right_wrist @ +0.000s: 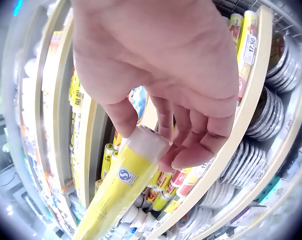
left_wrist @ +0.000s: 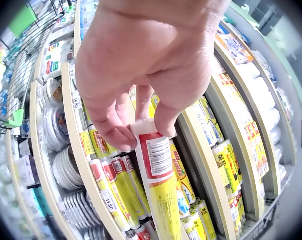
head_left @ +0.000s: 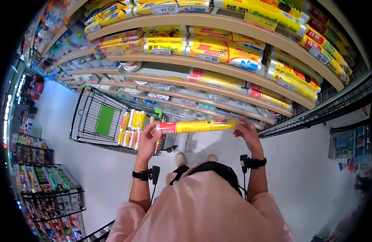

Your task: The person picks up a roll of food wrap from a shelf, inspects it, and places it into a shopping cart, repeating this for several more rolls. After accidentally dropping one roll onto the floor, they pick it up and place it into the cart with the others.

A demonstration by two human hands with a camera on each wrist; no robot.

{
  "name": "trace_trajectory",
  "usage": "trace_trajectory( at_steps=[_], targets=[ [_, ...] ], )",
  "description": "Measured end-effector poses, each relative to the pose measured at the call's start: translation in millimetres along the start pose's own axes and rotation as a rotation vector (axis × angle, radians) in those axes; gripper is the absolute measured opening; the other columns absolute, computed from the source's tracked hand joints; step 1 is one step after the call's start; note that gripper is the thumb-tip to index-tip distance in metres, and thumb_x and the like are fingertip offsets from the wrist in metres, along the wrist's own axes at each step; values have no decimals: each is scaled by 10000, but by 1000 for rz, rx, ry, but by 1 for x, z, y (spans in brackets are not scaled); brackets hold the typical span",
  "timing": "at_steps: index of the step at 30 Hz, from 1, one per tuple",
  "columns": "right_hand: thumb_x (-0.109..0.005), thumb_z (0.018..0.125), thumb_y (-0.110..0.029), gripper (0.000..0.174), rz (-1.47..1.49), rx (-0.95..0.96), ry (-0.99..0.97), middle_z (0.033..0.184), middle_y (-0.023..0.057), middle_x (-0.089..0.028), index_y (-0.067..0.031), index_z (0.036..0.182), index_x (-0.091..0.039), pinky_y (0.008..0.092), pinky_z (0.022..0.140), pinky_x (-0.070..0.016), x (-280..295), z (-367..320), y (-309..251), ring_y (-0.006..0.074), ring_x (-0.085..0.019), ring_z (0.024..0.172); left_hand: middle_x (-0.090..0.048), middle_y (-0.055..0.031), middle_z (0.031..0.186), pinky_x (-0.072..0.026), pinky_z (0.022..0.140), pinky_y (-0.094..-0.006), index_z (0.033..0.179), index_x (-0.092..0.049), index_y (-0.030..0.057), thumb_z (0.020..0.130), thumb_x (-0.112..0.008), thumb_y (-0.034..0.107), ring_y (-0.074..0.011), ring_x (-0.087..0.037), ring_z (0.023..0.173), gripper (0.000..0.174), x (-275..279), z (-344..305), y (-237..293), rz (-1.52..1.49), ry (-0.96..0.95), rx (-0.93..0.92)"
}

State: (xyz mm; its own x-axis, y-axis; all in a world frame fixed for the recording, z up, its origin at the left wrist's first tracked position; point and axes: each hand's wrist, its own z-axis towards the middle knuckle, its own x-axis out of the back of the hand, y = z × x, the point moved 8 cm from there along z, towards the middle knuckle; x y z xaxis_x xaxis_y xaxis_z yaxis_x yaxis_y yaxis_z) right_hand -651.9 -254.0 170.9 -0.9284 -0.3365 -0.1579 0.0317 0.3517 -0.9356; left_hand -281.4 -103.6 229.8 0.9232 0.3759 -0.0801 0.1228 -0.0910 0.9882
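A long yellow roll with a red end (head_left: 198,126) is held level between both hands in front of the shelves. The left hand (head_left: 149,139) pinches its red, barcoded end; in the left wrist view the thumb and fingers of that hand (left_wrist: 146,65) grip the whitish tip of the roll (left_wrist: 158,165). At the other end, the right hand (head_left: 247,132) holds the yellow end. In the right wrist view the right hand (right_wrist: 161,75) has thumb and fingers around the clear tip of the roll (right_wrist: 123,180).
Shelves (head_left: 218,64) of similar yellow rolls with price tags rise ahead. A wire shopping cart (head_left: 87,137) with a green panel stands at the left, holding several yellow rolls (head_left: 135,119). More display racks (head_left: 49,179) are at the lower left. Feet stand on the pale floor (head_left: 194,181).
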Motion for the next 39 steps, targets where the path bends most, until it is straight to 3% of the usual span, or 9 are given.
trace_trajectory(
  at_steps=[4, 7, 12, 16, 22, 24, 30, 33, 39],
  targets=[
    [-594, 952, -177, 462, 85, -25, -53, 967, 97, -659, 3, 1357, -462, 304, 688, -530, -29, -8, -6, 189, -652, 801, -660, -36, 1044, -522, 732, -252, 1316, -544, 18, 931, -619, 66, -100, -613, 876, 395, 29, 15, -9, -98, -37, -6],
    [-587, 963, -161, 470, 47, 22, 0, 942, 82, -664, 10, 1376, -444, 278, 679, -525, -44, -12, -11, 162, -646, 786, -657, -40, 1061, -527, 744, -253, 1312, -546, 17, 936, -612, 65, -100, -607, 871, 385, 46, 19, -10, -111, -9, 23],
    [-583, 964, -137, 429, 12, 22, 21, 933, 74, -655, -33, 1368, -485, 272, 658, -523, -75, -14, -6, 155, -640, 764, -609, -110, 1223, -535, 859, -271, 1338, -525, 12, 881, -642, -29, -140, -641, 1005, 473, 78, 25, -8, -205, -57, 41],
    [-572, 965, -115, 423, 29, 4, 61, 942, 64, -658, -47, 1373, -482, 270, 666, -517, -112, -19, -2, 152, -638, 751, -569, -122, 1301, -504, 896, -244, 1359, -503, 11, 842, -656, -71, -137, -643, 1015, 545, 106, 28, -11, -259, -124, 19],
    [-564, 963, -93, 419, 30, 27, 36, 1067, 96, -660, -57, 1374, -490, 265, 665, -528, -159, -13, 10, 150, -639, 760, -585, -128, 1284, -514, 946, -296, 1348, -492, 1, 866, -643, -46, -178, -625, 1092, 507, 155, 25, -13, -205, -84, 10],
    [-574, 965, -118, 412, 18, 39, 52, 1052, 98, -663, -41, 1361, -495, 262, 656, -528, -172, -11, 11, 147, -638, 744, -569, -125, 1282, -538, 889, -267, 1352, -494, 28, 886, -627, -39, -158, -644, 1037, 489, 167, 27, -12, -198, -104, 5],
    [-601, 968, -206, 387, 8, -42, 160, 993, 79, -664, -25, 1302, -527, 265, 640, -516, -195, -8, 22, 135, -626, 706, -609, -104, 1096, -593, 850, -335, 1322, -500, 21, 935, -613, 46, -220, -660, 1011, 403, 196, 25, -26, -355, -97, 132],
    [-603, 969, -216, 374, 4, -50, 153, 998, 68, -665, -34, 1289, -537, 270, 651, -514, -211, 0, 25, 134, -627, 712, -638, -129, 1141, -598, 824, -316, 1303, -509, 44, 959, -599, 97, -220, -684, 951, 360, 207, 22, -30, -302, -104, 102],
    [-622, 950, -185, 392, -90, -69, 28, 1036, 84, -671, -54, 1308, -532, 261, 658, -522, -263, 19, 31, 141, -648, 748, -638, -174, 1106, -600, 806, -353, 1224, -504, 20, 956, -604, 108, -264, -688, 935, 299, 269, 2, -78, -433, 176, 211]
  ],
)
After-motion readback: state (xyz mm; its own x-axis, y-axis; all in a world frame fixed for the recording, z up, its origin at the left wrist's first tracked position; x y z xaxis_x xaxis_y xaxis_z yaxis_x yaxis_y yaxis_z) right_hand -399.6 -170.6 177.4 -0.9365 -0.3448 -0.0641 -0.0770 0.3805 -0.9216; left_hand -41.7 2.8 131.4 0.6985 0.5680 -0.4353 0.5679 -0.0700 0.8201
